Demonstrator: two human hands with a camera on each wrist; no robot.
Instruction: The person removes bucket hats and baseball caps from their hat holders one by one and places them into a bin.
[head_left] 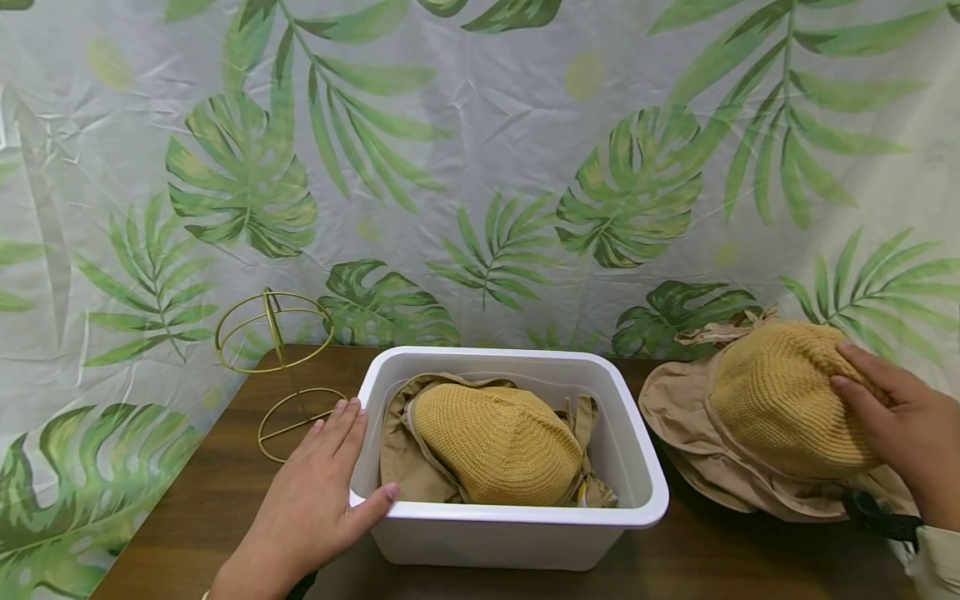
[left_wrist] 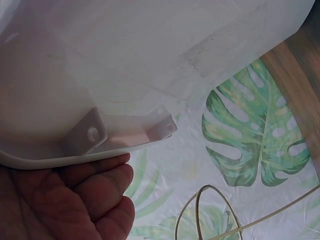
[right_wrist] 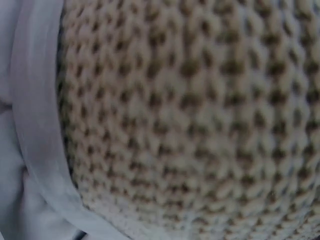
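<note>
A knitted yellow sun hat (head_left: 787, 400) with a wide, floppy beige brim is at the table's right side, tilted. My right hand (head_left: 900, 417) grips the crown of this hat by its top; in the right wrist view the knitted crown (right_wrist: 190, 120) fills most of the picture. A second similar hat (head_left: 502, 442) lies inside a white plastic bin (head_left: 510, 537), its brim folded against the walls. With fingers straight, my left hand (head_left: 315, 492) rests at the bin's left rim, the thumb over the front corner. The left wrist view shows those fingers (left_wrist: 112, 180) along the rim.
A gold wire hat stand (head_left: 277, 367) with two rings stands behind my left hand, left of the bin. All of it is on a dark wooden table (head_left: 202, 492). A leaf-printed cloth (head_left: 495, 167) hangs directly behind the table.
</note>
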